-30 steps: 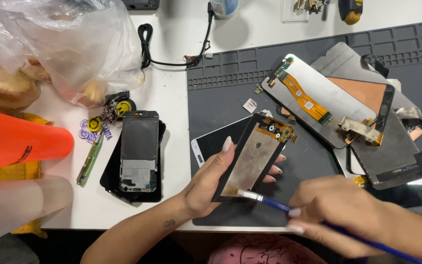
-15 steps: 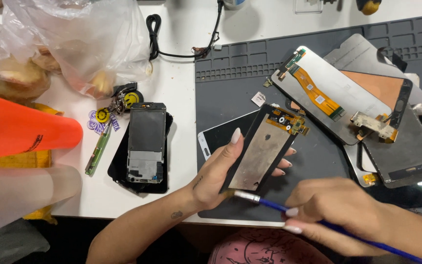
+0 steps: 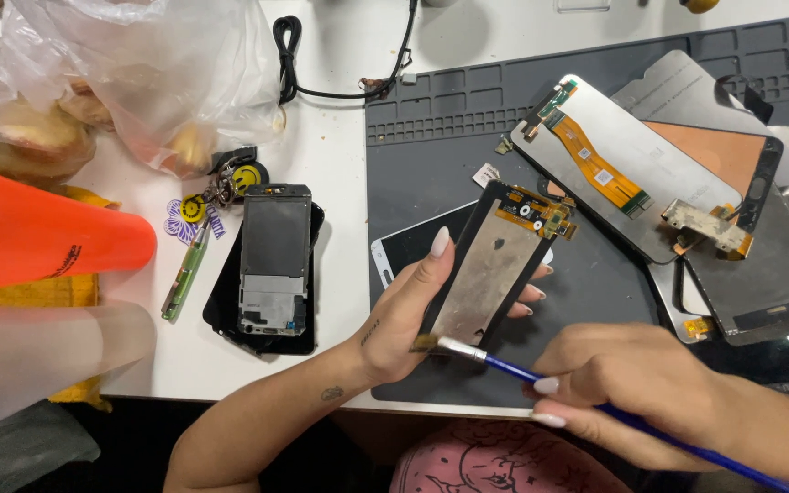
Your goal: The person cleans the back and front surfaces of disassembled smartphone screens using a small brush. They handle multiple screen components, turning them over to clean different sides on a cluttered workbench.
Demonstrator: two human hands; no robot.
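My left hand (image 3: 408, 315) holds a phone screen panel (image 3: 495, 265) tilted up above the grey mat, its metal back facing me and an orange flex strip at its top end. My right hand (image 3: 636, 388) grips a blue-handled brush (image 3: 541, 372); the bristle tip touches the panel's lower left corner by my left palm. A white phone (image 3: 404, 246) lies on the mat under the held panel.
A grey work mat (image 3: 440, 128) carries several other screen panels (image 3: 632, 164) at the right. On the white table (image 3: 335, 183) lie a dark phone frame (image 3: 273, 265), a keyring with yellow charms (image 3: 216, 192), a plastic bag (image 3: 130, 73), an orange cone (image 3: 38, 233) and a black cable (image 3: 321, 87).
The view has shifted slightly. The brush tip has moved left along the panel's lower edge to its corner. My left hand keeps the same grip.
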